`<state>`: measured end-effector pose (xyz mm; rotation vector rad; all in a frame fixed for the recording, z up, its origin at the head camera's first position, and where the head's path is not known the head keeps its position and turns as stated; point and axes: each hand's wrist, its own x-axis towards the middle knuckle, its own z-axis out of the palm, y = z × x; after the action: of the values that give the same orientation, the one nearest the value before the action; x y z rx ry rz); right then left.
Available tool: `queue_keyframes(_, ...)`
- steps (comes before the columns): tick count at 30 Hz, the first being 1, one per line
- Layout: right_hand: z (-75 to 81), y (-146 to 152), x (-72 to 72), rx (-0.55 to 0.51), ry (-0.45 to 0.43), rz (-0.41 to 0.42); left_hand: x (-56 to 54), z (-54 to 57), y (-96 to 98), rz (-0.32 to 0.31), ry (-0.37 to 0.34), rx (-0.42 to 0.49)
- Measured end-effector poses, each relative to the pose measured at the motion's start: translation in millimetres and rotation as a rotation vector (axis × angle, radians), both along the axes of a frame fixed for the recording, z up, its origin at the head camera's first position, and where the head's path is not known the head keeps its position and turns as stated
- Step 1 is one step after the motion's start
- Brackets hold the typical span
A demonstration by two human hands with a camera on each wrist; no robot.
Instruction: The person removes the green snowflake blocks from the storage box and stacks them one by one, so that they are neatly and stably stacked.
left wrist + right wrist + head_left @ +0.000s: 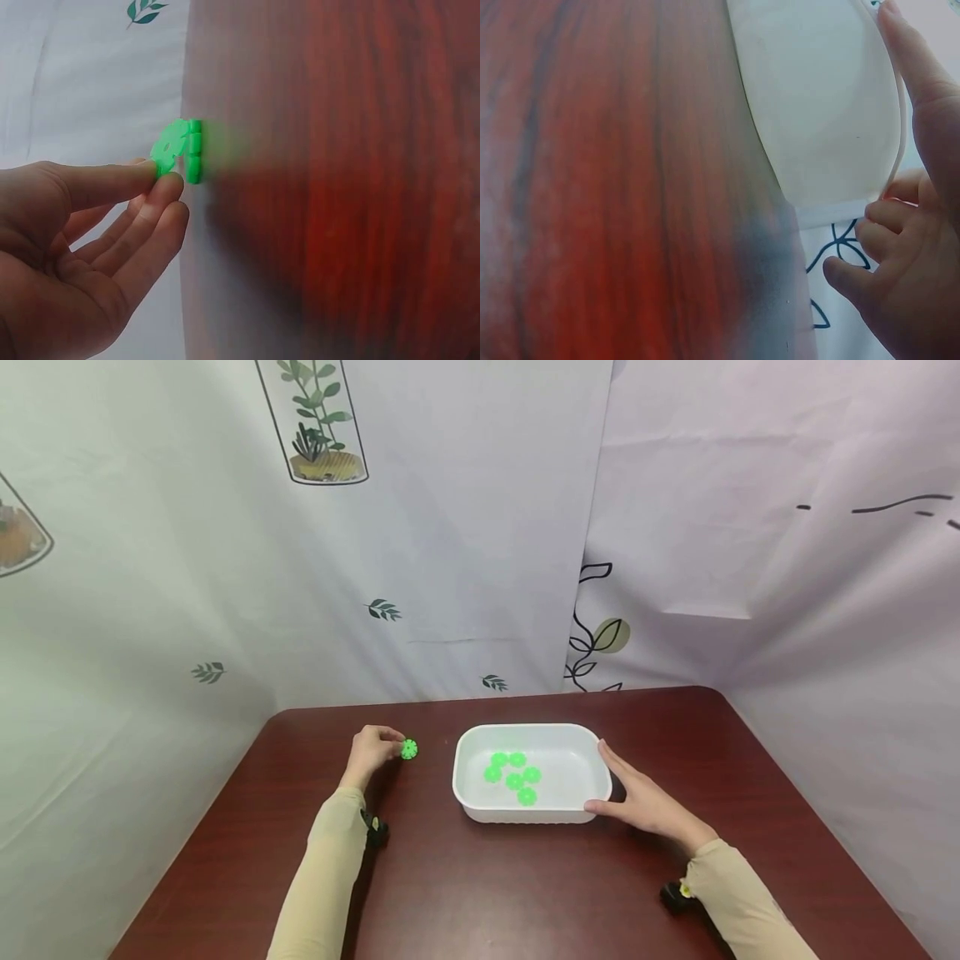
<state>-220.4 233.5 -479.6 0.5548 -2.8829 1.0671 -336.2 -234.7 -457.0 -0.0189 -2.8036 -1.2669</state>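
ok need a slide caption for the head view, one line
Left hand at a green flower-shaped disc, right hand spanning one end of a white tub holding six more.

I had this reddish-brown wood-grain table (495, 893) in front of me, kinda wrinkly pale fabric (480, 543) behind and beside it, printed with leaf sprigs (384, 609) and jarred plants (322, 435).

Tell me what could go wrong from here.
The left hand pinches a green flower-shaped piece with its fingertips near one edge, so it might slip free. A second green piece shows edge-on close beside it and could get nudged. The right hand holds the white tray at one end only, so a bump or push there might swing it and shift the loose green pieces inside.
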Motion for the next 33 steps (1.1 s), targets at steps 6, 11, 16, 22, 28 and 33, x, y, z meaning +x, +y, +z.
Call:
queue_keyframes(6,0.0,0.6,-0.4,0.007,-0.004,-0.007,-0.8,-4.2,0.4,0.012,-0.015,0.013)
queue_keyframes(11,-0.1,0.8,-1.4,0.008,-0.007,-0.007,-1.5,-5.5,1.4,0.011,-0.029,0.024)
queue_keyframes(16,-0.9,0.6,-2.0,0.009,-0.007,-0.005,-1.5,-7.4,0.6,0.016,-0.031,0.022)
queue_keyframes(22,-1.2,0.8,-2.1,0.013,-0.007,-0.011,-1.3,-6.3,0.8,0.014,-0.042,0.025)
queue_keyframes(28,-1.5,0.5,-2.0,0.007,-0.009,-0.006,-1.7,-7.0,-0.3,0.023,-0.055,0.013)
queue_keyframes(33,-1.7,0.6,-2.2,0.006,-0.007,-0.004,-1.6,-7.1,-0.3,0.022,-0.053,-0.003)
